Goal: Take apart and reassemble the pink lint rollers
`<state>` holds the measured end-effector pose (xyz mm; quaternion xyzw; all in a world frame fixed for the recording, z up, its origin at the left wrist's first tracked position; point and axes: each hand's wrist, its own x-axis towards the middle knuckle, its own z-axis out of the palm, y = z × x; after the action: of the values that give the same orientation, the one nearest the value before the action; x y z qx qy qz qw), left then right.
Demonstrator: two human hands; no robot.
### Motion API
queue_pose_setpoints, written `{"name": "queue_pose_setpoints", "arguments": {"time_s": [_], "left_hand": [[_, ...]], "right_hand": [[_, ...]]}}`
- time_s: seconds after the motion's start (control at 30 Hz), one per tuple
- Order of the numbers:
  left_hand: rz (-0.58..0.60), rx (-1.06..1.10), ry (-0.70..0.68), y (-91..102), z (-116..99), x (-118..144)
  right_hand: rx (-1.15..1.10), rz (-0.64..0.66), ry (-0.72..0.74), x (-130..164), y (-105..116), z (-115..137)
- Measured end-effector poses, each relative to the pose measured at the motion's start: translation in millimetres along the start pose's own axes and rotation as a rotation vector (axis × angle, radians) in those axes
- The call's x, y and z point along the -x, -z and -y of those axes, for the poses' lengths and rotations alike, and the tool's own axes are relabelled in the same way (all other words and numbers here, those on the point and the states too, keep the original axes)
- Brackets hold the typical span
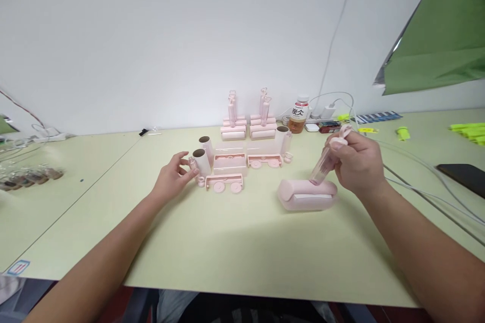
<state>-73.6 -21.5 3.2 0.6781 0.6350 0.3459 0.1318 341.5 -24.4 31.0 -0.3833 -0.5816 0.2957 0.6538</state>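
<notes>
My right hand (352, 161) grips a clear pink tube (322, 167) with a loop on its cap. The tube slants down, and its lower end meets or hangs just over a pink rounded case (306, 194) with a white strip along its front. Over on the left, my left hand (176, 174) has its thumb and fingers about another small clear pink tube (193, 164). That tube is beside a white roll with a cardboard core (202, 160). A small pink ring-shaped part (200, 180) lies below the fingertips, near a pink frame with round discs (224, 183).
Pink cases (233, 132) with upright looped tubes stand at the back, near a drink bottle (298, 115). Another roll (281, 140) and a second disc frame (264, 161) are mid-table. White cables (417, 186) and a black phone (462, 177) lie at right.
</notes>
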Motion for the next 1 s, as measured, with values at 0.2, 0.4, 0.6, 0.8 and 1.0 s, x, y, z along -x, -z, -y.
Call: {"name": "queue_pose_setpoints", "arguments": {"time_s": [0.2,0.4,0.6,0.8,1.0], "left_hand": [[-0.500,0.073,-0.247,11.5,-52.9,21.4],[0.336,0.383,-0.285,-54.0,-124.2,45.3],[0.333,0.761,-0.185,-96.3,-161.6,12.9],[0.331,1.012,-0.130,-84.2,-177.5,-24.5],[0.364,0.501,-0.295,-64.2,-170.4,-50.3]], "right_hand": [[-0.099,-0.125,-0.068,0.9,-11.4,5.5],[-0.220,-0.222,-0.127,1.6,-24.3,9.6],[-0.376,-0.128,-0.283,6.6,-36.2,2.6],[-0.426,-0.140,-0.225,-0.1,-31.3,2.8],[-0.550,-0.481,-0.183,-28.4,5.0,-4.7]]}}
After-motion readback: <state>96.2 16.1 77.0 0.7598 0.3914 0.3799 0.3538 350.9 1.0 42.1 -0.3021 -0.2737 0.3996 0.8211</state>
